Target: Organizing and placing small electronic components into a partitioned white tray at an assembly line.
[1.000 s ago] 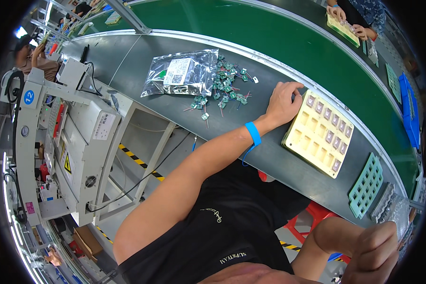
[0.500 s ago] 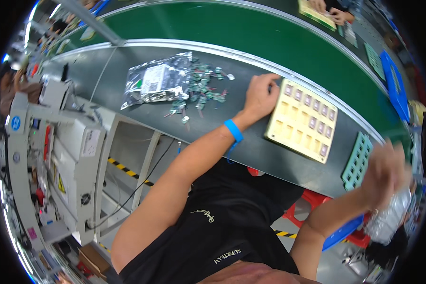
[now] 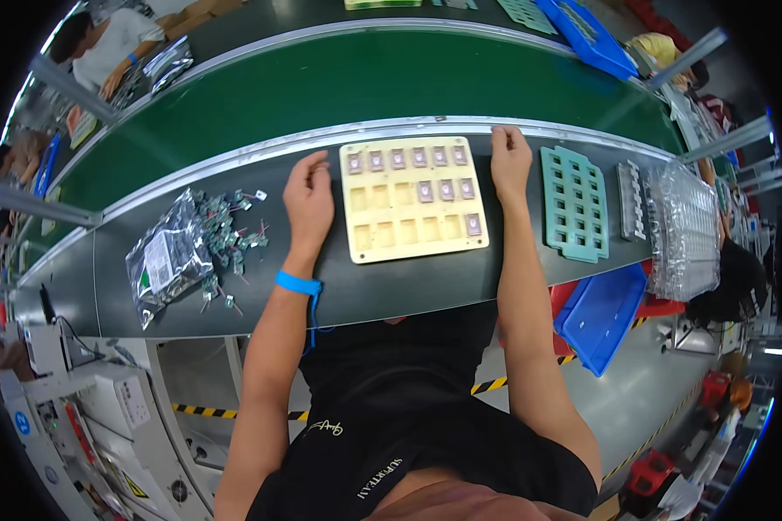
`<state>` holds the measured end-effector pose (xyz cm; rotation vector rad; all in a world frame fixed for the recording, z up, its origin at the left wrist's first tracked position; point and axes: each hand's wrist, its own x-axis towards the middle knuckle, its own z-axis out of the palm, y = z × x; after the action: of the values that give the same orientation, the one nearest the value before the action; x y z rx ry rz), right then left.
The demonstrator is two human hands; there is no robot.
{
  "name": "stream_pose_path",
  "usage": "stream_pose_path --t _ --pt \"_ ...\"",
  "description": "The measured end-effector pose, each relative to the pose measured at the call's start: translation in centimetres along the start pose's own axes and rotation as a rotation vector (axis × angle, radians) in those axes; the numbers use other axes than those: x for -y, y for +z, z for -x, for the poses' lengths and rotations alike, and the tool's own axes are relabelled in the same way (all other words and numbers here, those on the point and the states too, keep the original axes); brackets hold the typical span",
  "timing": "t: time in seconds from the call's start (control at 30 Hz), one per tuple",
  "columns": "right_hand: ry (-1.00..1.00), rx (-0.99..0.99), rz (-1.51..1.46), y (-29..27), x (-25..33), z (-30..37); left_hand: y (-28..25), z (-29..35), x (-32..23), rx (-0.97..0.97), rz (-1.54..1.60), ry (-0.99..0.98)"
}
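Note:
A cream tray (image 3: 401, 239) with square pockets lies flat on the dark bench in front of me; small purple-brown parts fill its top row and a few pockets below. My left hand (image 3: 309, 201) rests against the tray's left edge, a blue wrist strap (image 3: 297, 283) on that wrist. My right hand (image 3: 510, 161) lies at the tray's upper right corner, fingers curled down on the bench. Neither hand visibly holds anything.
A silver plastic bag (image 3: 163, 258) and a heap of small green parts (image 3: 228, 236) lie to the left. To the right are a green pocketed tray (image 3: 574, 204), a grey strip (image 3: 632, 200) and clear blister trays (image 3: 686, 227). A green conveyor belt (image 3: 365, 82) runs behind, another person (image 3: 113, 45) beyond.
The view has swung so the cream tray sits centred. My right hand, earlier raised near my body, came down to the tray's right corner. My left hand stays at the tray's left edge.

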<state>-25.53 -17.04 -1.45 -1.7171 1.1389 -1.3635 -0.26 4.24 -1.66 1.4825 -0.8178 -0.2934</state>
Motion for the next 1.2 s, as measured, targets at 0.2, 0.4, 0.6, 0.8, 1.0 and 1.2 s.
stream_pose_path --t 0.2,0.4,0.6,0.8,1.0,1.2 --pt "-0.042 0.055 0.045 -0.1 1.1 0.5 0.9 -2.5 -2.1 0.098 0.495 -0.307" --pt "-0.038 0.131 -0.084 0.4 1.8 0.9 3.0 -3.5 0.1 0.135 0.614 -0.311" --pt "-0.124 0.085 -0.033 1.1 0.6 0.9 2.6 -3.4 0.5 0.183 0.496 -0.264" --pt "-0.097 0.07 -0.042 0.6 1.2 0.8 3.1 -3.5 0.2 0.227 0.39 -0.231" --pt "-0.063 0.085 -0.016 0.5 1.5 1.1 3.1 -2.7 -0.9 0.247 0.142 -0.089" --pt "-0.037 0.094 -0.011 0.3 1.7 1.3 3.0 -2.4 -1.0 0.248 0.168 -0.065"
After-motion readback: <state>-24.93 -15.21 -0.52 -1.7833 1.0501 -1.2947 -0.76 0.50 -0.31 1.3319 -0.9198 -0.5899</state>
